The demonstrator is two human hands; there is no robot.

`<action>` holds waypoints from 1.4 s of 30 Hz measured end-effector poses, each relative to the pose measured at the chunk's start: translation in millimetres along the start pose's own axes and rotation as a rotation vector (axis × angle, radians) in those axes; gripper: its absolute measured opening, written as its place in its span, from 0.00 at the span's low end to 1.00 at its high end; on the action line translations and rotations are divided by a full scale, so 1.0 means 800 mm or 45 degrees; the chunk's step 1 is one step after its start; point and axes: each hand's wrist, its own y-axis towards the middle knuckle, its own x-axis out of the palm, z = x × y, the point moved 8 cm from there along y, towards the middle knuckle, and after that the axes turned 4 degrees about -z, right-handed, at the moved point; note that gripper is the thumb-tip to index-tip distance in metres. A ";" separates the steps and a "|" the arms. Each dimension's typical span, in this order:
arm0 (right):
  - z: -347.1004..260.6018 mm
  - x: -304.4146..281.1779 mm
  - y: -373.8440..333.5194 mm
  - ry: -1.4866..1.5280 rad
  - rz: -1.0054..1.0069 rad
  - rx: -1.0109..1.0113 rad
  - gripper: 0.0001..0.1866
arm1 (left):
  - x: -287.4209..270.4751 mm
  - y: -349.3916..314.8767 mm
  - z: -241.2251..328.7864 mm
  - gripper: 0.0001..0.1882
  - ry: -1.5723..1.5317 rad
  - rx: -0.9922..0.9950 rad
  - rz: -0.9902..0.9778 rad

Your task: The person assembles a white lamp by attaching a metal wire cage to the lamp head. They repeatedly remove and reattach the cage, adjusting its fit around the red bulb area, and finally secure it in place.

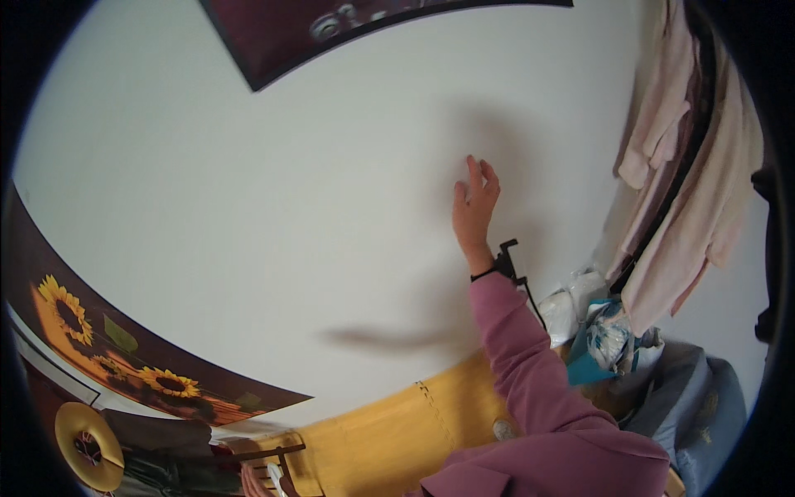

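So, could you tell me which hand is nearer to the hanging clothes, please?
Right. The right hand is raised left of the clothes; the left hand is farther left and much lower, at the view's lower edge.

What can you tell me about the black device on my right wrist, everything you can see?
The black device sits at the wrist, between your right hand and the pink sleeve. A narrow dark band crosses the wrist at the cuff; beside it, to the picture's right, a bracket stands out, its upper end bent like a hook. A thin dark strand, perhaps a cable, runs down beside the forearm. It looks like hard plastic, though that's uncertain.
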 end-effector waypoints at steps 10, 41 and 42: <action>-0.169 0.058 -0.301 1.045 -1.005 0.869 0.13 | -0.064 -0.148 -0.175 0.26 -0.003 -0.526 -0.128; -1.170 -0.341 -1.249 2.592 -3.788 -0.115 0.21 | -0.563 -0.698 -0.275 0.19 1.183 -2.456 0.800; -1.209 -0.376 -1.240 2.985 -3.749 -0.326 0.27 | -0.571 -0.705 -0.261 0.19 1.288 -2.555 0.883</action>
